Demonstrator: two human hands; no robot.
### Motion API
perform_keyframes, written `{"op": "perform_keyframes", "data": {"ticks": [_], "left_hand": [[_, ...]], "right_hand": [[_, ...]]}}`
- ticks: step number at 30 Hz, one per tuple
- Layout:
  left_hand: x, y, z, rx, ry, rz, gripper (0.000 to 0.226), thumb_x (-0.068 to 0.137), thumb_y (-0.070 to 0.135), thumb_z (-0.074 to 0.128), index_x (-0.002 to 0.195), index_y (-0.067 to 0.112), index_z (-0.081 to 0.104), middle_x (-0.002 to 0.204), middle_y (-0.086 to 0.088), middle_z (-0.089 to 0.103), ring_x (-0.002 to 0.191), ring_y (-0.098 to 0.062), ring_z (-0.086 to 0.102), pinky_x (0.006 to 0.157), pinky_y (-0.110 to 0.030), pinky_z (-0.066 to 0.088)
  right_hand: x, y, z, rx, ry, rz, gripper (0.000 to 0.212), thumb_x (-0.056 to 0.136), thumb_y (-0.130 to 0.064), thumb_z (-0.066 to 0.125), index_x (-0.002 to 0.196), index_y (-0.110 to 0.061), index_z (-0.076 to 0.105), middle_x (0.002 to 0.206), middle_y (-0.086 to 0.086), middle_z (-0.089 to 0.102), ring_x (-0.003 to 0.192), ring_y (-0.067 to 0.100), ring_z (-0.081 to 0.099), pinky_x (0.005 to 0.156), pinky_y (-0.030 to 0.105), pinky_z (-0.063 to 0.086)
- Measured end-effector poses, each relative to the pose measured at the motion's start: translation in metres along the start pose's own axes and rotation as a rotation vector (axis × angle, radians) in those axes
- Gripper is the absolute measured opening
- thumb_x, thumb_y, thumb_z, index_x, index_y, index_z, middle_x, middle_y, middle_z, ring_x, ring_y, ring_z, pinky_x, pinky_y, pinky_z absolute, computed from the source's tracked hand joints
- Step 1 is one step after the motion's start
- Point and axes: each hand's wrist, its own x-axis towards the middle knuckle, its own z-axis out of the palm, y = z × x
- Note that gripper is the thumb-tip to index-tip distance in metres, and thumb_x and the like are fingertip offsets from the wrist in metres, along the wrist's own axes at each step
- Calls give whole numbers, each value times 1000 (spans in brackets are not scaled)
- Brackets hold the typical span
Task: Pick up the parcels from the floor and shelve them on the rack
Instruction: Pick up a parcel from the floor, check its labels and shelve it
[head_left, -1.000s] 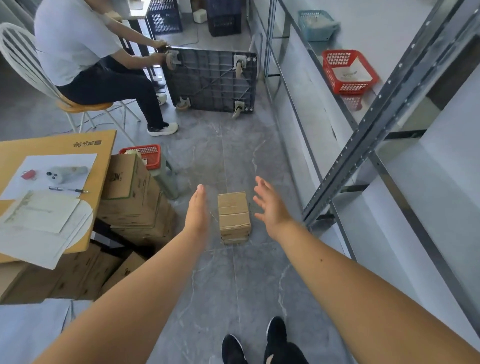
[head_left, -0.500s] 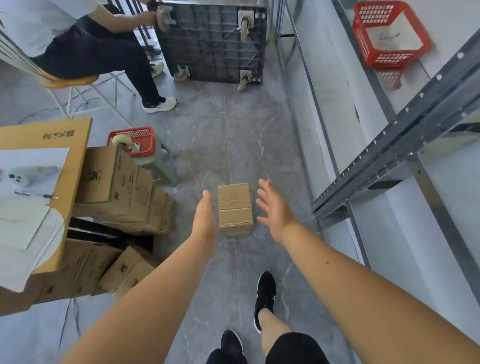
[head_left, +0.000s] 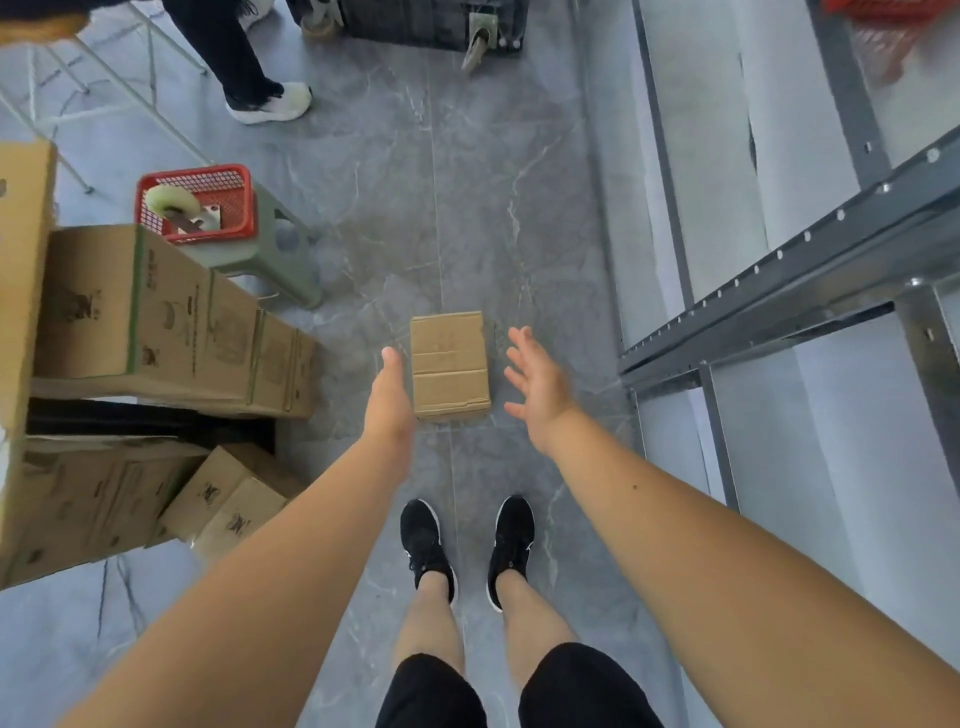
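We look straight down at our own two bare arms reaching toward a small cardboard parcel (head_left: 450, 364) that lies flat on the grey marbled floor (head_left: 457, 208), just ahead of our black shoes (head_left: 423, 545). Our left hand (head_left: 388, 395) is held edge-on, palm facing inward, right beside the parcel's left side; we cannot tell whether it touches the cardboard. Our right hand (head_left: 537, 384) is a little apart from the parcel's right side, its fingers (head_left: 519, 345) spread wide and slightly blurred. Both hands are empty and open, palms turned toward each other, which suggests we mean to clamp the box between them from both sides.

To our right stands the metal rack (head_left: 779, 270), its grey frame and pale shelves close by, so the parcel likely has only a short way to travel once lifted. To our left, larger cardboard boxes (head_left: 156, 322) are stacked and leaning together. Beyond them a red basket (head_left: 197, 202) sits on a green stool (head_left: 280, 260). At the top edge, another person's leg and white shoe (head_left: 270, 101) show beside a dark wheeled cart (head_left: 431, 23).
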Motion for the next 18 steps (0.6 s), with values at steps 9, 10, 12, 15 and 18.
{"op": "perform_keyframes", "data": {"ticks": [9, 10, 12, 15, 18], "left_hand": [[94, -30, -7, 90, 13, -114, 82, 101, 78, 27, 170, 34, 22, 178, 2, 21, 163, -26, 21, 131, -57, 16], [104, -33, -9, 97, 12, -127, 81, 101, 78, 26, 170, 34, 21, 178, 2, 21, 163, -26, 20, 131, -57, 15], [125, -38, -12, 109, 13, -149, 81, 102, 78, 24, 170, 35, 19, 179, 2, 20, 163, -27, 20, 131, -57, 14], [153, -47, -16, 117, 28, -172, 82, 102, 78, 27, 170, 33, 23, 177, 1, 23, 162, -28, 25, 130, -57, 18], [181, -57, -22, 97, 27, -186, 83, 100, 79, 29, 169, 32, 26, 177, 0, 24, 161, -28, 26, 130, -58, 20]], "right_hand": [[71, 56, 14, 32, 60, 101, 64, 109, -58, 36, 165, -28, 35, 173, 0, 34, 160, 25, 31, 127, 62, 24], [80, 61, 15, 36, 66, 105, 64, 109, -58, 37, 166, -28, 35, 173, 0, 34, 160, 25, 31, 127, 62, 25], [101, 74, 20, 51, 83, 108, 65, 108, -59, 37, 166, -29, 35, 173, 0, 35, 159, 25, 32, 126, 61, 26], [129, 90, 24, 74, 118, 123, 65, 108, -61, 38, 165, -30, 37, 172, -1, 36, 159, 25, 33, 124, 60, 27], [152, 107, 26, 114, 150, 154, 65, 107, -64, 39, 164, -32, 39, 172, -2, 37, 158, 25, 35, 122, 59, 28]]}}
